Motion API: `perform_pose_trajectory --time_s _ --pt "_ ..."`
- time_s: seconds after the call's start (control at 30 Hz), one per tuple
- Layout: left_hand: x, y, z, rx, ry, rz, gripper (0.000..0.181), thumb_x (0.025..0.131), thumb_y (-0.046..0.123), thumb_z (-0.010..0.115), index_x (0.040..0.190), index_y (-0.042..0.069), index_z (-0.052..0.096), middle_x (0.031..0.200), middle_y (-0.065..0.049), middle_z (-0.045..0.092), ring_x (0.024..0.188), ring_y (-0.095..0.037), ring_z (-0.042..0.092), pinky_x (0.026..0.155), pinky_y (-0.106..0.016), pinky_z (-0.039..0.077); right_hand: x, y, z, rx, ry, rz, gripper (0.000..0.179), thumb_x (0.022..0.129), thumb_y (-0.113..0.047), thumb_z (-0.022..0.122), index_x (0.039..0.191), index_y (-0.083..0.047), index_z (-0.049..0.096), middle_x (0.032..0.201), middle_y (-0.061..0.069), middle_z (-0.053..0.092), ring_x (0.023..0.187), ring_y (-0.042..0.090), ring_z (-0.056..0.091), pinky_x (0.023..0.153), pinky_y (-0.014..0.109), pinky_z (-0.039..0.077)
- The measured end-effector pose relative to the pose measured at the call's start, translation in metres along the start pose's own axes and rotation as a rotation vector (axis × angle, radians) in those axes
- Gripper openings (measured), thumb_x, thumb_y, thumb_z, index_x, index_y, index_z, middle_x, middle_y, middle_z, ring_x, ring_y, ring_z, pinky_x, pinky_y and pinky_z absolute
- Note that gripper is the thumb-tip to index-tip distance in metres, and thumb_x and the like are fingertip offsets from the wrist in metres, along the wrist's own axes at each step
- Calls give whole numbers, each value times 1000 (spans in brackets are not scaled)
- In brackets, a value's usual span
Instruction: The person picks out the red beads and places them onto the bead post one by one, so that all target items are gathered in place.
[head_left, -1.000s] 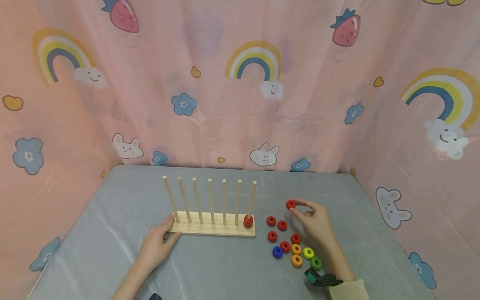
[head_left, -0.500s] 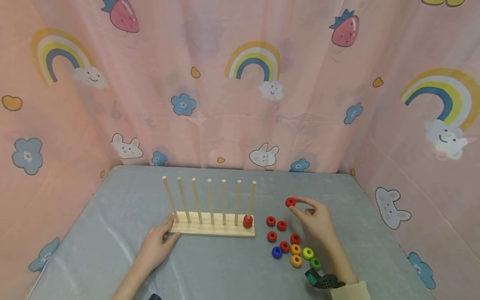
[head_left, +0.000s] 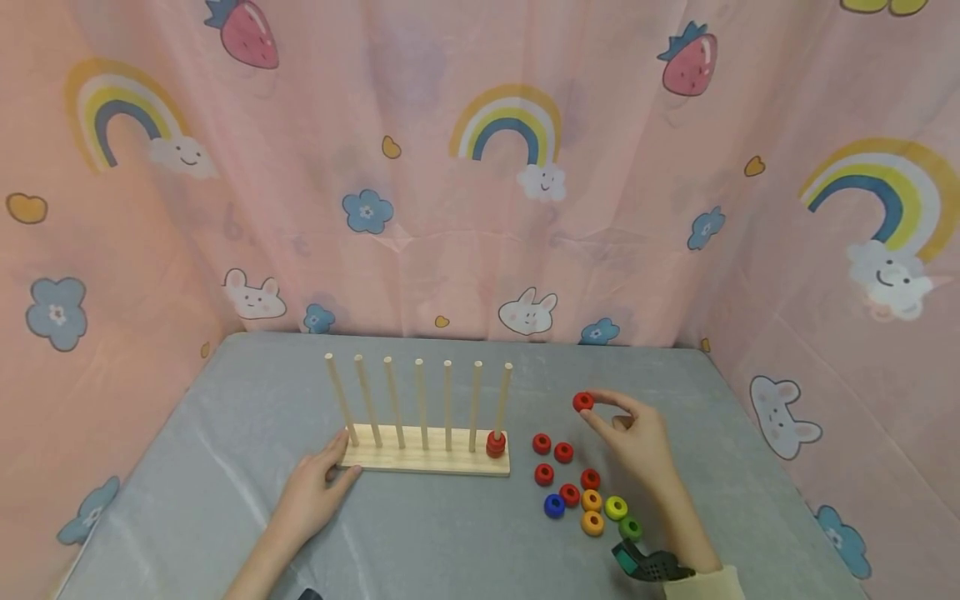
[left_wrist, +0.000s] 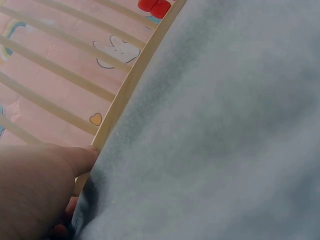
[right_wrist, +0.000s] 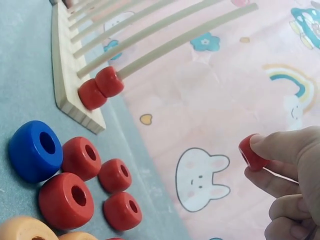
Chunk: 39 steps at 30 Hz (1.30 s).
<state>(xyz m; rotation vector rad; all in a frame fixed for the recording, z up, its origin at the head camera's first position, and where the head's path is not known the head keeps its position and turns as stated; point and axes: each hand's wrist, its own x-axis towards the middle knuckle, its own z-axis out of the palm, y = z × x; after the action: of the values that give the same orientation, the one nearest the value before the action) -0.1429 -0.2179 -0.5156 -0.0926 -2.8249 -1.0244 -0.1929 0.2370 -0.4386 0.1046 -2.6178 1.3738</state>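
A wooden peg stand (head_left: 423, 458) with several upright pegs stands on the table. Two red beads (head_left: 496, 445) are stacked on its rightmost peg. At the stand's left end my left hand (head_left: 315, 487) grips the base between thumb and fingers; in the left wrist view the thumb (left_wrist: 82, 159) lies against the base edge, and the other fingers are mostly hidden. My right hand (head_left: 637, 442) pinches a red bead (head_left: 582, 402) between thumb and forefinger, held up right of the stand. The right wrist view shows this pinched bead (right_wrist: 251, 153) with its hole turned sideways.
Loose beads lie right of the stand: several red ones (head_left: 543, 474), a blue one (head_left: 554, 506), two orange ones (head_left: 592, 523), a yellow one (head_left: 616, 507) and a green one (head_left: 630, 528). A patterned pink curtain (head_left: 442, 275) hangs behind the grey table (head_left: 420, 542).
The right hand has risen slightly with the red bead in its pinch. My left hand, the stand and the loose beads have kept their places.
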Motion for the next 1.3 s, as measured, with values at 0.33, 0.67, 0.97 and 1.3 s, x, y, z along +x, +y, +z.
perform_pose_trajectory --time_s 0.33,0.67,0.97,1.3 --pt "-1 0 2 4 37 19 64 99 21 77 152 -4 52 149 -24 60 71 -15 38 65 -29 34 -3 -10 -3 16 18 -27 39 98 -18 80 134 -5 72 123 19 71 45 7 26 43 26 28" --pt "0 0 3 2 23 3 64 99 20 77 154 -3 51 140 -26 66 74 -16 40 68 -31 35 -5 -17 -6 17 48 -73 37 96 -16 81 131 -6 74 111 15 71 44 9 25 42 26 27" --pt "0 0 2 7 16 -4 64 99 20 77 153 -3 51 152 -23 56 77 -16 43 70 -33 38 -8 -23 -10 32 69 -118 37 94 -16 83 129 -6 75 56 -2 37 42 5 23 40 26 25" --pt "0 0 2 2 14 -8 65 99 20 77 154 -2 50 123 -23 71 74 -16 40 67 -30 35 -12 -29 -12 36 82 -146 36 94 -15 84 128 -7 76 52 -3 29 43 6 23 40 26 24"
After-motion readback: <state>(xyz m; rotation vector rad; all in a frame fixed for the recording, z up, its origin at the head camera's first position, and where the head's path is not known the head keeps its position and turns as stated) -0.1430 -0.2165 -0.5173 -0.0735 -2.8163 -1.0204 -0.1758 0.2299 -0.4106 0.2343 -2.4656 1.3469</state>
